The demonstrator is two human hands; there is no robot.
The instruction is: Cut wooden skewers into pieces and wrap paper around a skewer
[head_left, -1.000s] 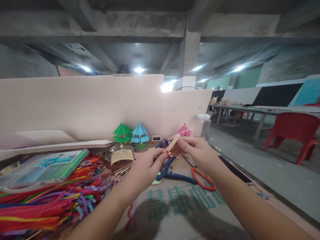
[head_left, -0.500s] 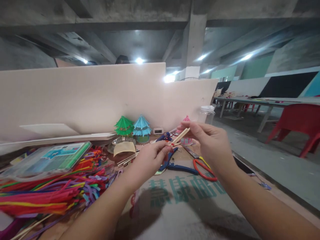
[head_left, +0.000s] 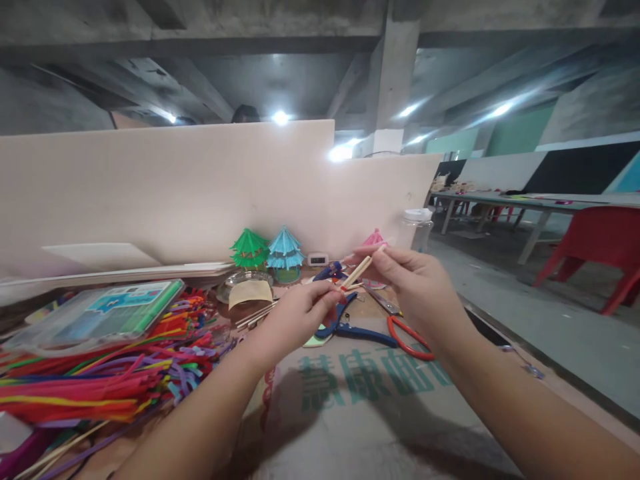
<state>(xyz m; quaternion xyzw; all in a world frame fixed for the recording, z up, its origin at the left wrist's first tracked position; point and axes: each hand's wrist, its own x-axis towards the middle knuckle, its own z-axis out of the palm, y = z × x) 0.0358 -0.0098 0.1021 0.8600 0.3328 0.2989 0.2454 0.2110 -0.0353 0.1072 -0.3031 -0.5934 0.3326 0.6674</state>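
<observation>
My left hand (head_left: 303, 312) is closed in a pinch on the lower end of some thin pale wooden sticks (head_left: 358, 272). A bit of red shows at its fingertips, too small to name. The upper end of one stick lies between the thumb and fingers of my right hand (head_left: 419, 283), which is closed on it. The sticks are held slanted in the air above the table. Beneath them lie blue-handled pliers (head_left: 366, 335), partly covered by my left hand. Red-handled scissors (head_left: 407, 341) lie below my right hand, which hides part of them.
At left, a plastic case (head_left: 95, 317) rests on piled colourful pipe cleaners (head_left: 75, 393). Green (head_left: 249, 248) and blue (head_left: 285, 250) roofed models stand behind a metal dish (head_left: 230, 287). A clear jar (head_left: 416, 230) stands back right. A pale partition (head_left: 165, 193) closes off the back.
The upper ends of the sticks have shifted slightly apart, with my right fingers round one tip. Both hands stay nearly in place; the whole view has moved a little.
</observation>
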